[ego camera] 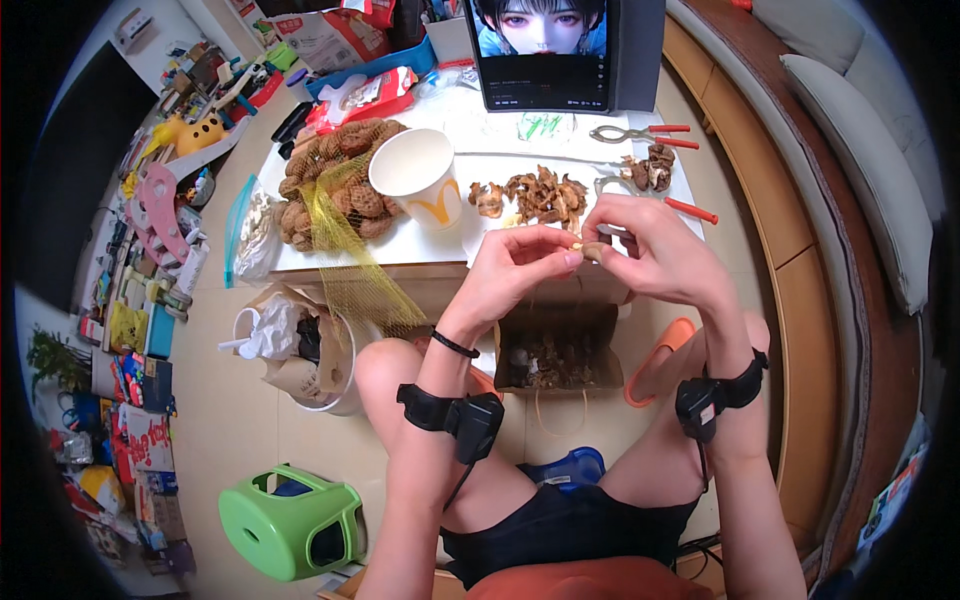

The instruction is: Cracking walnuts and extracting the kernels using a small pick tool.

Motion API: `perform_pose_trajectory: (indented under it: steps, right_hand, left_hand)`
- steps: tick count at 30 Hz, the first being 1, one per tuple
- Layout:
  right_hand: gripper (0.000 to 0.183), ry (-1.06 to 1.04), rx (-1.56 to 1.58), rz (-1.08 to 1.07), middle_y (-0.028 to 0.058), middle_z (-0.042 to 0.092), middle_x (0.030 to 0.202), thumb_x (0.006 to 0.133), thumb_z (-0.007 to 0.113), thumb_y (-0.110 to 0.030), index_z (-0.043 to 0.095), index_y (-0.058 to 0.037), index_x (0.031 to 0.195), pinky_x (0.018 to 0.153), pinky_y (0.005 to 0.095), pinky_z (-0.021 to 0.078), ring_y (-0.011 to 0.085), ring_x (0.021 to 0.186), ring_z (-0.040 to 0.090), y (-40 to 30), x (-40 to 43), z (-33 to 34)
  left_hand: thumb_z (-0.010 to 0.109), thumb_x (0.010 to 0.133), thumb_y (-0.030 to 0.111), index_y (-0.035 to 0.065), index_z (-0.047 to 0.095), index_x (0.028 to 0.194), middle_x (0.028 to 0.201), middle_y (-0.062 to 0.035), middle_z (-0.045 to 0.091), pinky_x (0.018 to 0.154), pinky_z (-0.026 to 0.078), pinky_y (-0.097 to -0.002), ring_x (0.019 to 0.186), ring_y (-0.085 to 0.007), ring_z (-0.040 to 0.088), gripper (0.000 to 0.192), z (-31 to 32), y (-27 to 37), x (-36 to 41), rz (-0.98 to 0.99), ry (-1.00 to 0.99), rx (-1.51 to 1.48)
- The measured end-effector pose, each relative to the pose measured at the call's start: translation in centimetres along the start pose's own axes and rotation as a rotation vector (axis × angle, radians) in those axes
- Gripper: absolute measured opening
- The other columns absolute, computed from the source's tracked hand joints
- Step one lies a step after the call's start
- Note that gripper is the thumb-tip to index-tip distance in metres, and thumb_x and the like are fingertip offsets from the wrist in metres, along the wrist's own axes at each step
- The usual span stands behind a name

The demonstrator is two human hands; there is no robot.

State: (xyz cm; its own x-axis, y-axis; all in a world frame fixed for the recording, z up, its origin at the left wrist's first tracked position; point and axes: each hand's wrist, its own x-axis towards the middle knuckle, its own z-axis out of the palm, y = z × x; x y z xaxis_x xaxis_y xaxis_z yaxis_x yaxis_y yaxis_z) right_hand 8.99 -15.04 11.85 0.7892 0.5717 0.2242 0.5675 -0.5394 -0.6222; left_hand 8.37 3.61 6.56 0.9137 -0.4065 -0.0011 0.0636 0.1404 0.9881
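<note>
Above the near edge of the white-topped table (480,161), my left hand (517,266) pinches a small pale nut piece (576,246) between thumb and fingertips. My right hand (664,251) meets it from the other side, its thumb and finger closed at the same piece. Just beyond lies a heap of brown walnut pieces (546,195), with a smaller clump (486,199) to its left. A white paper cup (412,174) stands beside a yellow net bag of whole walnuts (341,184). Cracked walnuts (651,169) sit at the right, near red-handled nutcracker pliers (646,136).
A second red handle (690,211) juts past the table's right edge. At the back stands a lit tablet (544,75). A zip bag (257,232) lies at the left. Below are a lined bin (341,375), a paper bag with debris (559,364) and a green stool (281,525).
</note>
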Motion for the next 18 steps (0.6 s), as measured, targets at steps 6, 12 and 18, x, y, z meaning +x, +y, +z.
perform_pose_trajectory:
  steps: [6, 12, 18]
  right_hand:
    - [0.019, 0.014, -0.006, -0.013, 0.0169, 0.055, 0.078, 0.070, 0.049, -0.011, 0.053, 0.0021, 0.084, 0.066, 0.0370, 0.0417, 0.0326, 0.075, 0.053, 1.2, 0.6, 0.3]
    - [0.016, -0.047, 0.249, 0.083, 0.0070, 0.045, 0.060, 0.075, 0.052, -0.015, 0.050, 0.0003, 0.080, 0.046, 0.0270, 0.0291, 0.0116, 0.052, 0.036, 1.7, 1.4, 0.0]
    - [0.018, 0.007, 0.221, 0.103, 0.0071, 0.046, 0.063, 0.077, 0.051, -0.017, 0.050, 0.0008, 0.082, 0.049, 0.0277, 0.0322, 0.0125, 0.054, 0.039, 3.1, 1.6, 0.5]
  left_hand:
    - [0.062, 0.077, 0.011, -0.0010, 0.060, 0.092, 0.081, -0.0044, 0.061, 0.068, 0.046, -0.0208, 0.072, -0.0086, 0.056, 0.019, -0.1, -0.5, 0.6, 0.000, 0.034, -0.063]
    - [0.060, 0.078, 0.012, -0.0001, 0.060, 0.092, 0.080, -0.0037, 0.060, 0.068, 0.045, -0.0197, 0.072, -0.0083, 0.056, 0.019, 0.0, -0.7, 1.3, -0.064, 0.064, -0.193]
    - [0.058, 0.079, 0.009, -0.0024, 0.057, 0.093, 0.081, -0.0046, 0.059, 0.068, 0.045, -0.0187, 0.072, -0.0095, 0.055, 0.018, 0.3, -1.1, 2.3, -0.115, 0.106, -0.272]
